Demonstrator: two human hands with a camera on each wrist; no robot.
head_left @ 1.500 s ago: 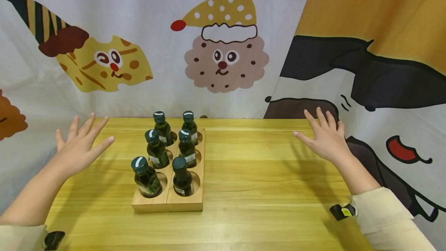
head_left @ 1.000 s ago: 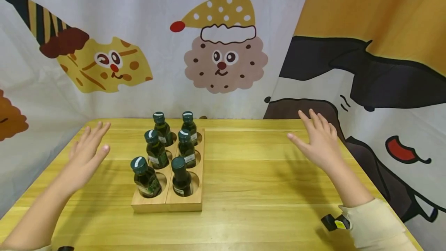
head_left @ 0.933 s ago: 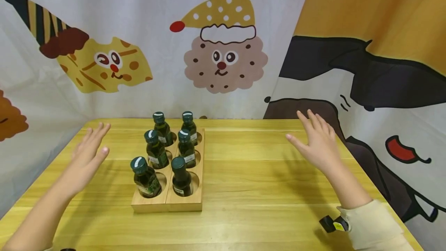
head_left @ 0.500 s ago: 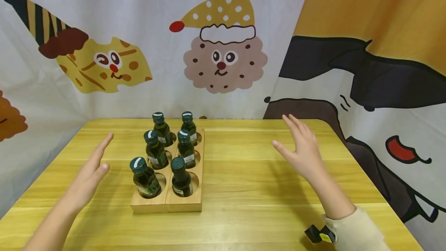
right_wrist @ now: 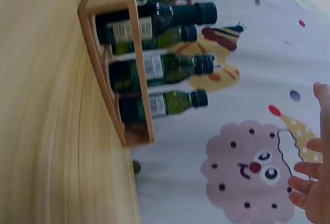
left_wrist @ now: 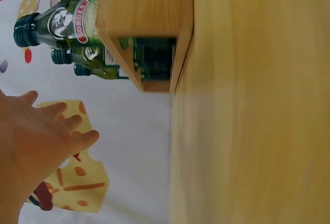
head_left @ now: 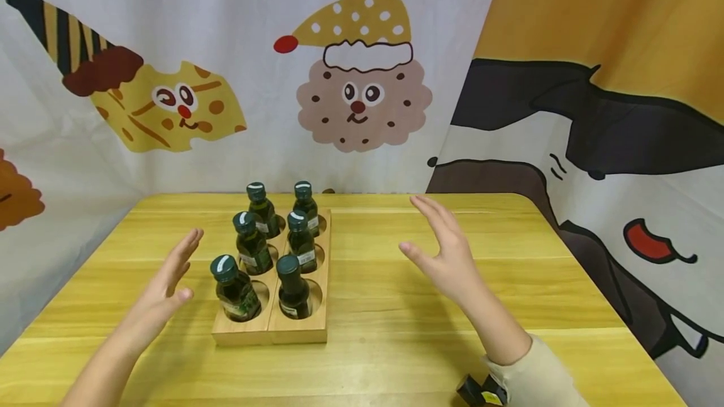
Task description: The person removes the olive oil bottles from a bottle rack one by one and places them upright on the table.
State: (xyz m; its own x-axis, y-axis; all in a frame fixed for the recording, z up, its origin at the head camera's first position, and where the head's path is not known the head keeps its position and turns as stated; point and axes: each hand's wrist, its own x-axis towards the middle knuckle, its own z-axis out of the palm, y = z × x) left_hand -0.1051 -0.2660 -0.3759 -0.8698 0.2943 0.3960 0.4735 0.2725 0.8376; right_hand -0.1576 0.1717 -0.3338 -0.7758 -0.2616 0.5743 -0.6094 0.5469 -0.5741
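A pale wooden bottle rack [head_left: 300,335] with round holes stands left of the table's middle. Several small green glass bottles stand in it in two rows, among them the front left bottle [head_left: 240,299] with a white-striped cap. The front right bottle [head_left: 295,297] looks darker, with a long dark neck. My left hand [head_left: 158,300] hovers to the left of the rack, fingers extended and thumb apart. To its right, across a wider gap, my right hand [head_left: 449,262] is held above the table, fingers straight, thumb spread. Neither hand holds anything. Open rack sides show in both wrist views.
The yellow wooden table [head_left: 390,363] reaches back to a hanging cloth [head_left: 362,168] printed with cartoon food. A black wrist device [head_left: 481,389] sits by the right sleeve [head_left: 534,372].
Both hands have moved inward toward the rack and come lower, the right hand travelling farther leftward. The left fingers have turned more edge-on. The rack and bottles stay in place.
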